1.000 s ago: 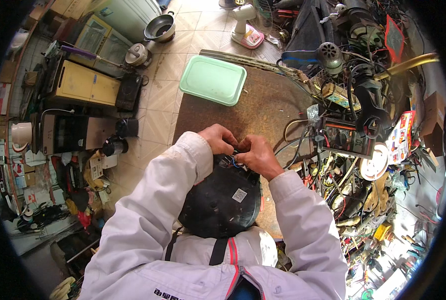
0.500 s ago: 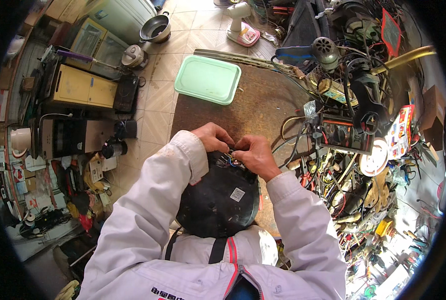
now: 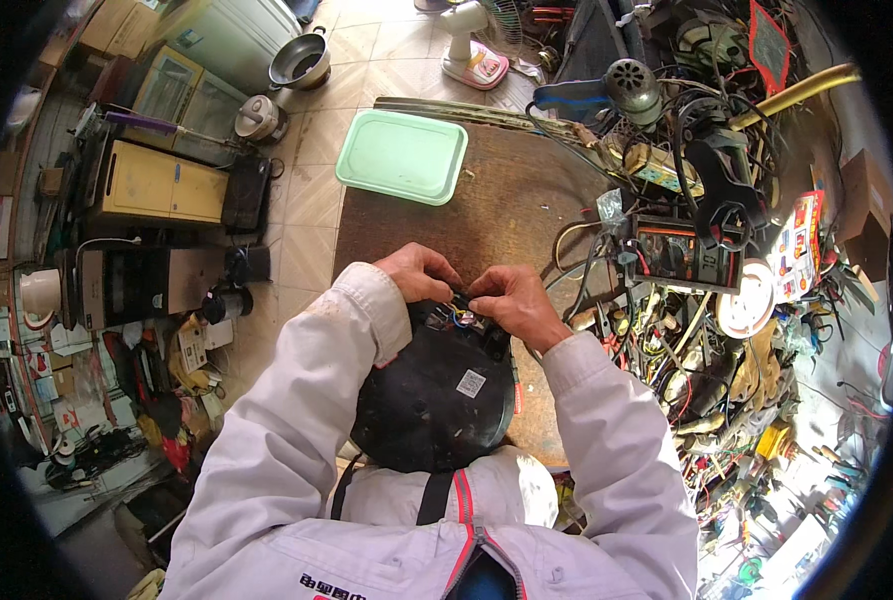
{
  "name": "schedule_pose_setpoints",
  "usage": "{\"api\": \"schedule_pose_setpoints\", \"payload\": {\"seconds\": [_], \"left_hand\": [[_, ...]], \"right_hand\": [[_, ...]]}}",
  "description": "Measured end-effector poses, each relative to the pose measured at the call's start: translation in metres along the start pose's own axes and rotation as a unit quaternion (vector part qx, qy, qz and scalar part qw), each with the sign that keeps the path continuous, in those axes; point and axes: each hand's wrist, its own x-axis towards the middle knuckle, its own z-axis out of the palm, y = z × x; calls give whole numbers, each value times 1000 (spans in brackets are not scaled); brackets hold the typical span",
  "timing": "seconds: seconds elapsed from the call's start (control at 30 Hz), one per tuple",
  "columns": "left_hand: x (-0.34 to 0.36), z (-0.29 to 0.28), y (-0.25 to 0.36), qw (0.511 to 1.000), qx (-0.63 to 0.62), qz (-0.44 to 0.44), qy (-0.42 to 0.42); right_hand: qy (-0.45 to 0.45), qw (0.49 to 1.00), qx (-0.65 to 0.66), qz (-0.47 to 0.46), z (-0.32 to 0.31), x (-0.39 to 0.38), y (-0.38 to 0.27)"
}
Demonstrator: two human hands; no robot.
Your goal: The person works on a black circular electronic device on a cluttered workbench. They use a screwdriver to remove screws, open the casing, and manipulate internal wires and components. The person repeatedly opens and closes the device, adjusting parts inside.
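A round black appliance base (image 3: 421,410) rests close to my body at the table's near edge, a square white code label (image 3: 471,383) stuck on it. At its far rim is an opening with thin coloured wires (image 3: 461,319) and small dark parts. My left hand (image 3: 418,273) reaches over this opening, thumb and fingers pinched together. Facing it from the right, my right hand (image 3: 516,303) also pinches at a small dark piece by the wires. The fingertips nearly meet, and they hide what each hand grips.
A pale green plastic lid or tray (image 3: 401,158) lies on the brown wooden table (image 3: 516,175). To the right stand a multimeter (image 3: 684,252), loose cables and a dense heap of tools and wires. Beyond the table are a small fan (image 3: 471,45) and a pan (image 3: 300,60) on the tiled floor.
The whole view has shifted slightly. Both hands stay pinched at the opening, their fingertips slightly repositioned, and a little more of the coloured wires shows between them.
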Motion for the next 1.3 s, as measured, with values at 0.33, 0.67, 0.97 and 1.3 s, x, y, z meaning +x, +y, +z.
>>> {"api": "schedule_pose_setpoints", "payload": {"seconds": [0.33,0.67,0.97,1.3], "left_hand": [[-8,4,5,999,17,27,14],[-7,8,4,1000,9,1,20],[-17,1,-16,996,-71,12,51],[-36,10,-31,980,-161,34,108]], "right_hand": [[-41,966,-242,-88,-44,-46,-5],[-38,953,-283,-98,-41,-50,-4],[7,920,-331,-210,-39,-44,1],[124,861,-378,-317,-17,-57,-13]]}}
